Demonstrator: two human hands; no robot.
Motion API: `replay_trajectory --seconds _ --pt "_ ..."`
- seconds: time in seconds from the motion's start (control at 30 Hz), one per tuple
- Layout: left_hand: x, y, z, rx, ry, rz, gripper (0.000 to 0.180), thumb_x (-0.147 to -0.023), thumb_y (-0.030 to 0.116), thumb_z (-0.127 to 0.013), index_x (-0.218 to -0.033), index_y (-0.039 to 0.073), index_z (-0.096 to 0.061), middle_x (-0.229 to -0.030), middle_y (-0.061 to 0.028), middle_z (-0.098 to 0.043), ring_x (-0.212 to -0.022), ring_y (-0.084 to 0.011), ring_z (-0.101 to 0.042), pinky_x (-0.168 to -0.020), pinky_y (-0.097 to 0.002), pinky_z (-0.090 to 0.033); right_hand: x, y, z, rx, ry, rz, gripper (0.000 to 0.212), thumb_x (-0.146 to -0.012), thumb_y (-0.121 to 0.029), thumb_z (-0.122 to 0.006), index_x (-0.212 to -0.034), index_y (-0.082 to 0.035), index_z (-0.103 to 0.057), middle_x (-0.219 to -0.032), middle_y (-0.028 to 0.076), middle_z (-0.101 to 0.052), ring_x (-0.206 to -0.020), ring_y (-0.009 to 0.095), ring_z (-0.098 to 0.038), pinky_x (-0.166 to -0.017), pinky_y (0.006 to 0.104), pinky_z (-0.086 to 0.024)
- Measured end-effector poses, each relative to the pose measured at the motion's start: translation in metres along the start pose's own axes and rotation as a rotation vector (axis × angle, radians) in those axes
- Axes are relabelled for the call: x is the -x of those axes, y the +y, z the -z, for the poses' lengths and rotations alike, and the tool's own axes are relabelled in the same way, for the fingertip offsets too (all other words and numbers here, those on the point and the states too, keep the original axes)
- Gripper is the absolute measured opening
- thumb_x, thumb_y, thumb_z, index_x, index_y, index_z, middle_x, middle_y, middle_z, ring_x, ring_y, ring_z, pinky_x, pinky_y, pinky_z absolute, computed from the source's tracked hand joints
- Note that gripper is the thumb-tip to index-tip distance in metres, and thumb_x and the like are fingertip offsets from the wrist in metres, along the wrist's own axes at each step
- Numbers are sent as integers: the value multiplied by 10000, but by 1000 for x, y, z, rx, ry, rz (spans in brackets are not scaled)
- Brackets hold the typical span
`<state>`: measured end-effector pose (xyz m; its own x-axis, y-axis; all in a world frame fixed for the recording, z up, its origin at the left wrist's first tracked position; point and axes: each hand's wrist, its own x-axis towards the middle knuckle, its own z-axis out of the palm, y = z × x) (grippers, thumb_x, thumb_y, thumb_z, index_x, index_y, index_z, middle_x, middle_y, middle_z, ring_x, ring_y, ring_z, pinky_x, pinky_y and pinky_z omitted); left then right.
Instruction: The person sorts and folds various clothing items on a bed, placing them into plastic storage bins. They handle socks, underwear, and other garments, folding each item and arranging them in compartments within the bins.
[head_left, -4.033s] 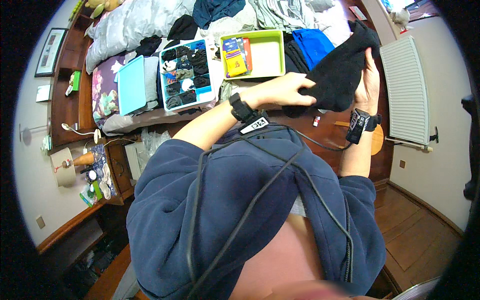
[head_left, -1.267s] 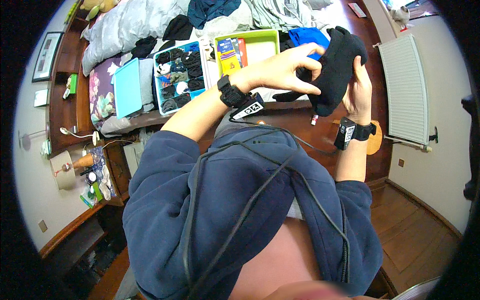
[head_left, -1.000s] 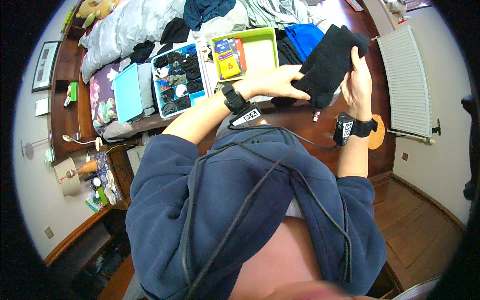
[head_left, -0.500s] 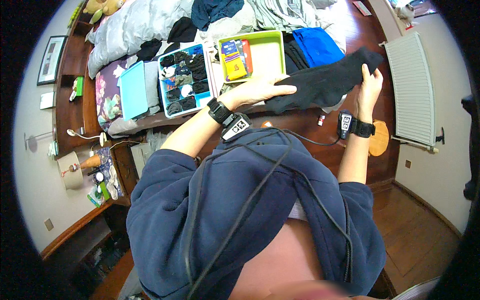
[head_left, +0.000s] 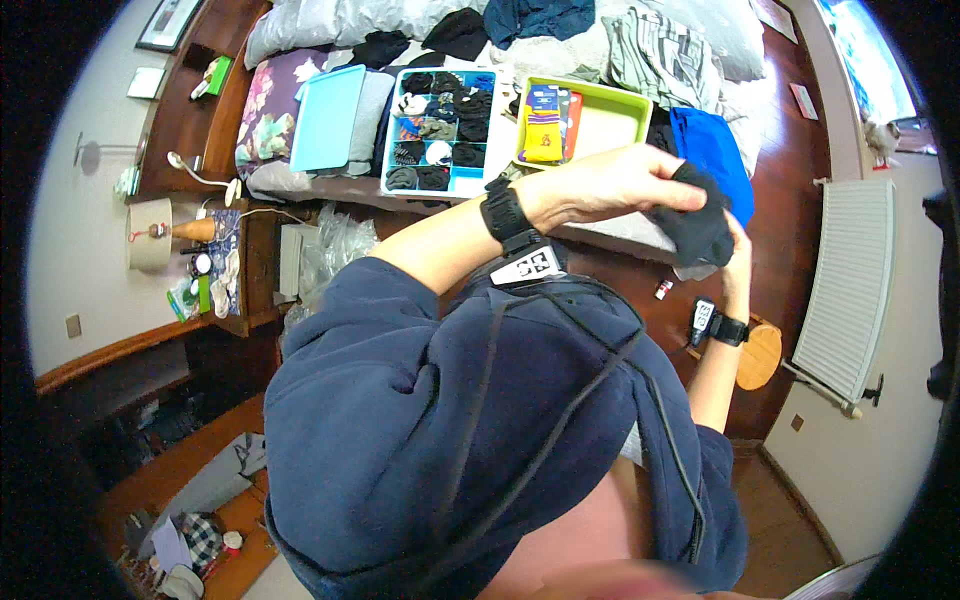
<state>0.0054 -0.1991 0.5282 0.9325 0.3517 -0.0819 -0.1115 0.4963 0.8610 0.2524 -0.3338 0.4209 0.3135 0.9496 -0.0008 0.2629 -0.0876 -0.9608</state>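
Note:
My left hand [head_left: 615, 187] is closed on a black sock [head_left: 695, 222], thumb on top, in front of the green tray [head_left: 590, 88]. The sock is bunched up and hangs between my hands. Behind its right side, my right hand [head_left: 738, 262] grips the sock too; most of its fingers are hidden by the cloth. To the left on the bed stands a blue-edged divided box [head_left: 388, 150] with rolled socks in its compartments. Yellow, purple and orange packs [head_left: 545, 130] lie in the green tray.
A light blue lid [head_left: 325, 120] leans beside the divided box. Blue folded cloth [head_left: 712, 150] and striped clothes [head_left: 660, 60] lie on the bed at right. A round wooden stool [head_left: 760, 355] stands by the radiator [head_left: 850, 290]. A small bottle [head_left: 663, 290] is on the floor.
The black sock was stretched out between my hands and is now folded into a shorter bunch. My hands have come close together, and the view has shifted to the left.

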Motion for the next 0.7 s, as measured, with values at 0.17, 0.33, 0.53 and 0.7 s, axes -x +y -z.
replay_trajectory --seconds 0.17,0.33,0.53,0.7 --pt "-38 -1 16 -14 404 -430 278 -833 264 -704 -923 6 -651 -841 -10 -634 -767 -65 -542 -721 -216 -430 13 -12 -40 139 -254 -252 402 -778 -72 -719 -1150 -4 -582 -1008 -8 -635 -857 98 -553 -779 268 -444" --pt "-59 -19 62 -710 923 -717 202 -790 214 -724 -887 37 -721 -933 -55 -577 -954 -157 -515 -823 -297 -439 22 -60 -29 -171 -449 -216 392 -822 -71 -674 -1191 -18 -555 -1107 12 -591 -989 115 -542 -890 264 -424" --pt "-39 -72 65 -1021 553 -745 203 -745 165 -710 -699 -23 -649 -941 -115 -628 -784 -273 -604 -711 -352 -484 34 -66 4 -1008 -278 -147 447 -916 -245 -562 -1251 39 -476 -1146 126 -598 -1010 223 -592 -889 333 -473" --pt "-22 -97 15 -998 -29 -706 124 -733 104 -633 -792 -2 -659 -951 -126 -614 -854 -291 -605 -765 -363 -485 1 -49 5 -1419 -42 -244 409 -990 -235 -421 -1287 44 -441 -1281 202 -519 -1166 274 -516 -1017 392 -418"
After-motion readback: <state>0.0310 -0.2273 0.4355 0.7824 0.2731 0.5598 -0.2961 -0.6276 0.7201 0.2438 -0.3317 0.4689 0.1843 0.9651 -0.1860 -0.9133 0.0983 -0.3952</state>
